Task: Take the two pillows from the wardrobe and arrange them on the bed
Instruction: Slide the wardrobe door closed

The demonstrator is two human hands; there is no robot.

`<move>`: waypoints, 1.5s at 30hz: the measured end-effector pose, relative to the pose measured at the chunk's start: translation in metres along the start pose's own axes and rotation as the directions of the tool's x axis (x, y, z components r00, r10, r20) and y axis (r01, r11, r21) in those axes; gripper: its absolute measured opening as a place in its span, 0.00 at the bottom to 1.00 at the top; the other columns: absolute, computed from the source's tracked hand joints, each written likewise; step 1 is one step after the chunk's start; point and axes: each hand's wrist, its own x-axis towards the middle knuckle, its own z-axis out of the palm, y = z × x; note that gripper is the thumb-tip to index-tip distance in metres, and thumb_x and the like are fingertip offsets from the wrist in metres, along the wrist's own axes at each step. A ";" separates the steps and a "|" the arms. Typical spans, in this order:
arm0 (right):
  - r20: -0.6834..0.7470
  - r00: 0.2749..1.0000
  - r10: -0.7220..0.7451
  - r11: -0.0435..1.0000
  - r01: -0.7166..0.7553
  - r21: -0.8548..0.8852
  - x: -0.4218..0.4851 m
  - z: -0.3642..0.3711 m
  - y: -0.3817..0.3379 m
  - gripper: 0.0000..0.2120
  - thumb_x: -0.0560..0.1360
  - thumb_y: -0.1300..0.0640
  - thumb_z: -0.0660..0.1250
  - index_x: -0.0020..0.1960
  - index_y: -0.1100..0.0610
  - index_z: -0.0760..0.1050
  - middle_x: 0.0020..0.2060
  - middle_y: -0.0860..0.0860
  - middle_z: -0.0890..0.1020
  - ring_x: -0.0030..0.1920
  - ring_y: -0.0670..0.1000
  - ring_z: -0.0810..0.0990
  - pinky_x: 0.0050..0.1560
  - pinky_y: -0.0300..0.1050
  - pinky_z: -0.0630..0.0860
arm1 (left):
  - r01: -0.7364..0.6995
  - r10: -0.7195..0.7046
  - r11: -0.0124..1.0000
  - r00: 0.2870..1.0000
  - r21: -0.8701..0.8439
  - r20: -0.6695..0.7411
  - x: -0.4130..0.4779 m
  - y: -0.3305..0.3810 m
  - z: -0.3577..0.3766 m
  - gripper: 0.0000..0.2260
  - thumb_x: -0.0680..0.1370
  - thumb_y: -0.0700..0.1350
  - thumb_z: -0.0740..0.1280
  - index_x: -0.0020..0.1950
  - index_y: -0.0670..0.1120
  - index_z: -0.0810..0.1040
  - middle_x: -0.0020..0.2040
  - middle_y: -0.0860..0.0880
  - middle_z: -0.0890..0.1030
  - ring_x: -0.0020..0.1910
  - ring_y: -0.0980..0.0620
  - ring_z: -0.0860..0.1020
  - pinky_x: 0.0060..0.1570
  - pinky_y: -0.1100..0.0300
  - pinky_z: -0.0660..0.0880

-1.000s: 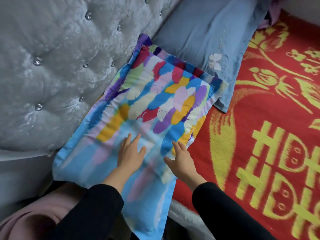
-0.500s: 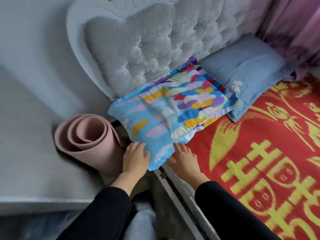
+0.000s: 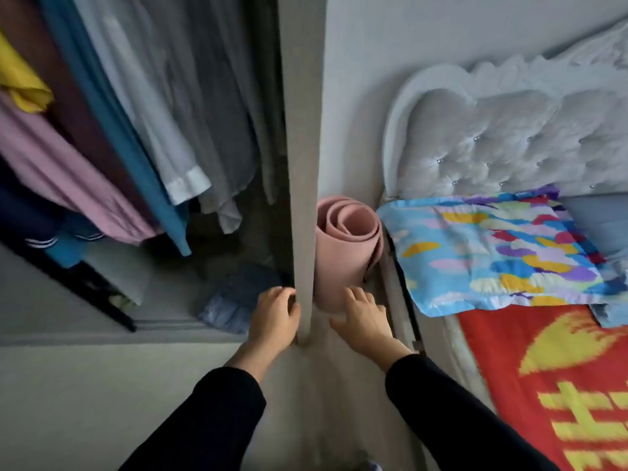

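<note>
A: Where are the pillows sitting rn?
B: The multicoloured pillow is lying flat at the far end of the bed, against the headboard. The blue pillow is lying just right of it, partly under its edge.
A: Hands?
B: The left hand is curling its fingers w/ nothing in it, touching the wardrobe's side panel. The right hand is spreading open & empty, just near of the pink rolled mat.
A: The mat?
B: It's standing upright between panel & bed. Clothes are hanging in the wardrobe at left, w/ a blue item lying low inside; can't tell what.
</note>
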 end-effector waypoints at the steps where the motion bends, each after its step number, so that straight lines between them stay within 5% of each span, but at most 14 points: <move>1: -0.001 1.000 -0.028 0.999 0.028 -0.015 0.001 0.004 -0.026 0.29 0.73 0.46 0.65 0.69 0.53 0.61 0.67 0.54 0.69 0.66 0.59 0.66 0.62 0.59 0.68 | 0.016 -0.016 1.000 0.999 -0.003 -0.029 -0.005 -0.019 -0.020 0.15 0.77 0.46 0.62 0.63 0.44 0.74 0.63 0.44 0.76 0.64 0.45 0.70 0.63 0.50 0.69; 8: -0.020 0.954 -0.300 0.948 0.295 -0.117 0.010 0.026 -0.214 0.30 0.74 0.47 0.64 0.72 0.53 0.59 0.69 0.54 0.67 0.66 0.59 0.67 0.63 0.59 0.67 | 0.090 -0.083 0.996 0.968 0.021 -0.238 -0.025 -0.146 -0.168 0.15 0.75 0.43 0.64 0.60 0.41 0.76 0.59 0.39 0.79 0.60 0.40 0.74 0.61 0.50 0.70; 19: -0.067 0.781 -0.621 0.767 0.588 -0.258 0.075 0.013 -0.449 0.29 0.73 0.47 0.65 0.70 0.55 0.61 0.68 0.54 0.67 0.67 0.58 0.65 0.63 0.59 0.67 | 0.229 -0.159 0.969 0.865 0.093 -0.476 0.018 -0.263 -0.351 0.15 0.74 0.43 0.64 0.60 0.42 0.75 0.58 0.39 0.78 0.59 0.39 0.73 0.59 0.48 0.70; 32: -0.190 0.378 -0.906 0.424 0.807 -0.411 0.188 -0.066 -0.674 0.28 0.75 0.51 0.62 0.72 0.56 0.59 0.69 0.54 0.67 0.68 0.57 0.65 0.64 0.54 0.67 | 0.311 -0.262 0.949 0.698 -0.047 -0.666 0.121 -0.343 -0.525 0.18 0.76 0.45 0.63 0.65 0.43 0.71 0.63 0.39 0.74 0.62 0.39 0.70 0.62 0.48 0.69; 39: -0.392 0.228 -0.891 0.398 0.809 -0.433 0.203 -0.112 -0.758 0.29 0.74 0.50 0.64 0.71 0.58 0.60 0.69 0.55 0.67 0.68 0.57 0.66 0.62 0.53 0.68 | 0.138 -0.230 0.973 0.673 -0.185 -0.703 0.168 -0.365 -0.572 0.20 0.76 0.51 0.63 0.66 0.47 0.67 0.62 0.43 0.74 0.61 0.46 0.73 0.59 0.53 0.71; 45: -0.341 -0.062 -0.938 0.218 0.660 -0.719 0.208 -0.126 -0.799 0.22 0.70 0.55 0.68 0.63 0.56 0.72 0.69 0.54 0.72 0.71 0.55 0.67 0.63 0.58 0.70 | -0.026 -0.214 0.959 0.588 -0.283 -0.780 0.193 -0.376 -0.571 0.14 0.73 0.51 0.67 0.56 0.51 0.69 0.51 0.51 0.73 0.47 0.53 0.74 0.44 0.61 0.68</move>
